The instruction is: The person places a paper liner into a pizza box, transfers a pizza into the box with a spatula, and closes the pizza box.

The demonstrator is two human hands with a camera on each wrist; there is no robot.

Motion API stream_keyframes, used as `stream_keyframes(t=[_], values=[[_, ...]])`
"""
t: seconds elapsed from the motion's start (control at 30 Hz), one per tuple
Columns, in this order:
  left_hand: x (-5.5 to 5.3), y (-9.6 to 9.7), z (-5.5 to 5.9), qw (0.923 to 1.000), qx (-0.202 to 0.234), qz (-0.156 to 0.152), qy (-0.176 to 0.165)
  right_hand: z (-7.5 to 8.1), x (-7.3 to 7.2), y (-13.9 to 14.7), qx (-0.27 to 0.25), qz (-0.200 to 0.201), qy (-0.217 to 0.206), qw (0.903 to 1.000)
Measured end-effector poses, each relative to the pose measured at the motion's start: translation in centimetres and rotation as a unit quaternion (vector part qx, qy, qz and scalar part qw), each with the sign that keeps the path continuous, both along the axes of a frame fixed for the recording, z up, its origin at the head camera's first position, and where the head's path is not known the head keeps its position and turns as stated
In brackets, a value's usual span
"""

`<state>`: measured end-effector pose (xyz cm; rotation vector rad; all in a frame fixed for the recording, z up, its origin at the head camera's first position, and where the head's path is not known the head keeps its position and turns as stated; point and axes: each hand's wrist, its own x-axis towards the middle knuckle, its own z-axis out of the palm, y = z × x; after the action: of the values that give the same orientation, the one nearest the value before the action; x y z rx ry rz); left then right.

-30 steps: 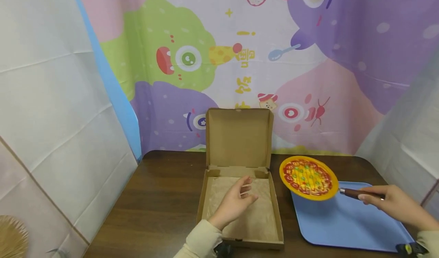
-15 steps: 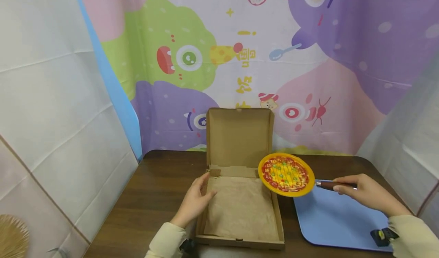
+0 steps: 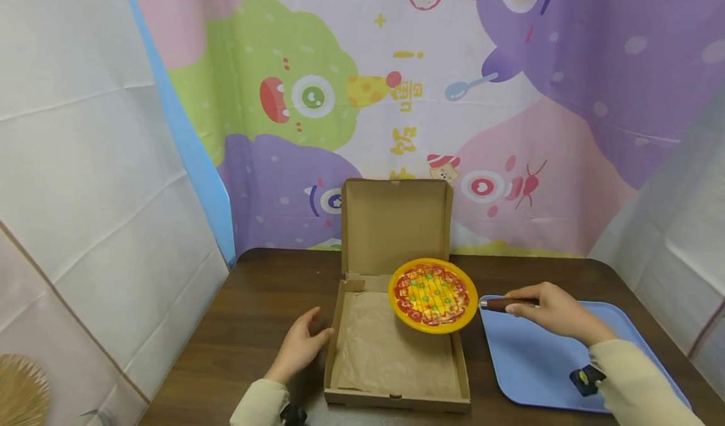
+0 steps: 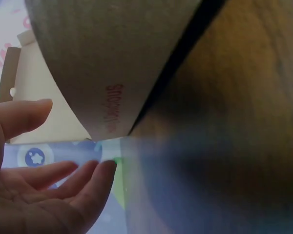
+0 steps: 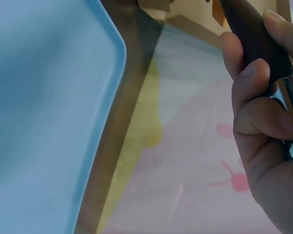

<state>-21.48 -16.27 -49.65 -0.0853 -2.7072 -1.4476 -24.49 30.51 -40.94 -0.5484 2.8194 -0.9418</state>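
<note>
In the head view a round toy pizza (image 3: 433,297) with a yellow-orange rim is held over the right rear part of an open cardboard pizza box (image 3: 398,224), slightly tilted. My right hand (image 3: 561,316) grips the dark brown handle (image 3: 501,304) of a pizza server, whose blade is hidden beneath the pizza. In the right wrist view, curled fingers wrap this handle (image 5: 259,39) near its metal end. Brown paper (image 3: 391,357) lines the box. Beside the box's left wall, my left hand (image 3: 300,349) has its fingers relaxed, holding nothing; the left wrist view shows them near the outer wall (image 4: 107,73).
A blue tray (image 3: 544,369) lies right of the box on the dark wooden table (image 3: 243,325). The box lid stands upright before a cartoon-printed curtain (image 3: 272,212). White cloth panels rise on both sides. A straw-coloured round thing (image 3: 21,388) shows at lower left.
My right hand has carried the pizza leftward on the server, from above the tray to above the box. My left hand has moved from over the box to beside its left wall.
</note>
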Motion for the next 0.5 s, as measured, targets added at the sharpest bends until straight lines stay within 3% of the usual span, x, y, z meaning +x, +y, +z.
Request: stream_keyframes(t=[0.2, 0.5], values=[[0.3, -0.2, -0.5, 0.9996, 0.006, -0.019, -0.022, -1.1, -0.5, -1.5, -0.014, 0.027, -0.009, 0.9995], [0.5, 0.3, -1.0, 0.9992, 0.020, -0.018, -0.028, -2.7, -0.9, -3.6, -0.023, 0.071, -0.003, 0.9972]])
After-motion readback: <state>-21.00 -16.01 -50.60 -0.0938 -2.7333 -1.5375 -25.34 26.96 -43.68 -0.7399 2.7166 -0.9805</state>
